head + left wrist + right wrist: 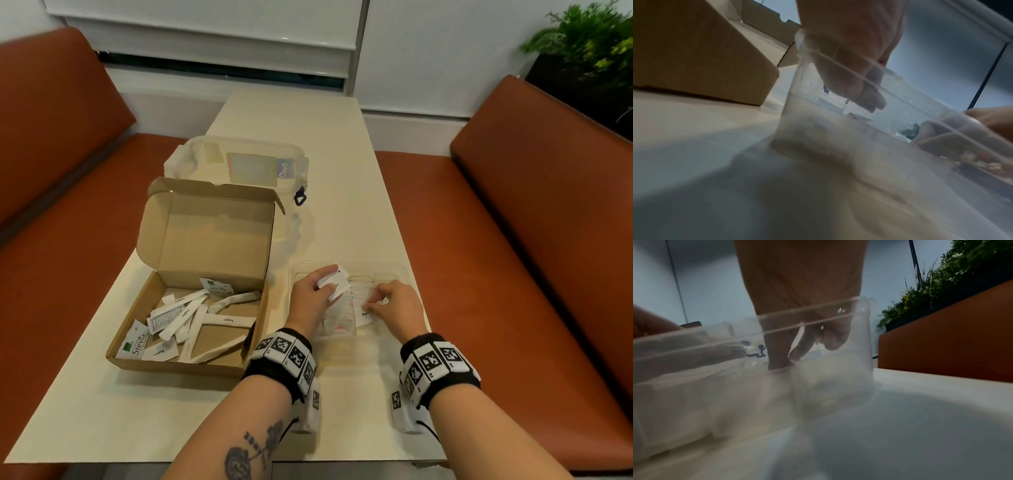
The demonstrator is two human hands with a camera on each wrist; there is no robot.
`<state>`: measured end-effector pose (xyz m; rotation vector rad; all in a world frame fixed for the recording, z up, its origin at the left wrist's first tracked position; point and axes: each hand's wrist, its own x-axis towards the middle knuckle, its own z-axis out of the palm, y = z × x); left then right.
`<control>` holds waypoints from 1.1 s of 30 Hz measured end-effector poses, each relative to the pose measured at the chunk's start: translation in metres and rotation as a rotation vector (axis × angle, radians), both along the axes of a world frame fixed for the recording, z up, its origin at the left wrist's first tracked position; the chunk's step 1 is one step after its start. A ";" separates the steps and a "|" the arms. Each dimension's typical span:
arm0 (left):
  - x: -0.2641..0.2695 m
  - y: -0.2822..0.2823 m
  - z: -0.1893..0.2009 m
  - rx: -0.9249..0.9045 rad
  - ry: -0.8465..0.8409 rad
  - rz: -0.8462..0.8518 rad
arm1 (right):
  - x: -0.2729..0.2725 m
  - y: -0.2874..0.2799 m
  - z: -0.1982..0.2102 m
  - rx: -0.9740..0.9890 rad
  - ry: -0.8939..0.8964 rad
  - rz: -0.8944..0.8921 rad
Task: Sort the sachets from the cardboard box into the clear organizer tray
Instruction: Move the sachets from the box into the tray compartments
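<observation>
- The left hand [313, 294] pinches a few small sachets [334, 281] over the clear tray [404, 270]; best to feed one at a time, matching the printed label to its compartment.
- The right hand [397, 301] has its fingertips curled on a sachet already in the tray, probably squaring the row.
- The tray sits near the bench's [342, 137] right edge under both hands; the cardboard box [191, 308], holding more sachets, lies just left of it.
</observation>
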<state>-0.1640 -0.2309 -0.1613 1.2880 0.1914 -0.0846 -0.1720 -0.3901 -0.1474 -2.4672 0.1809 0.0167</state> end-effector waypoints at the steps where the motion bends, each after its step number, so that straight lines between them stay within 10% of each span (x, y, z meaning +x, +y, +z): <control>1: 0.000 0.000 0.000 0.000 0.002 -0.001 | 0.001 0.000 0.000 -0.048 -0.002 0.030; 33: 0.002 0.000 -0.001 -0.008 0.034 -0.023 | 0.011 -0.002 -0.012 -0.439 -0.021 0.273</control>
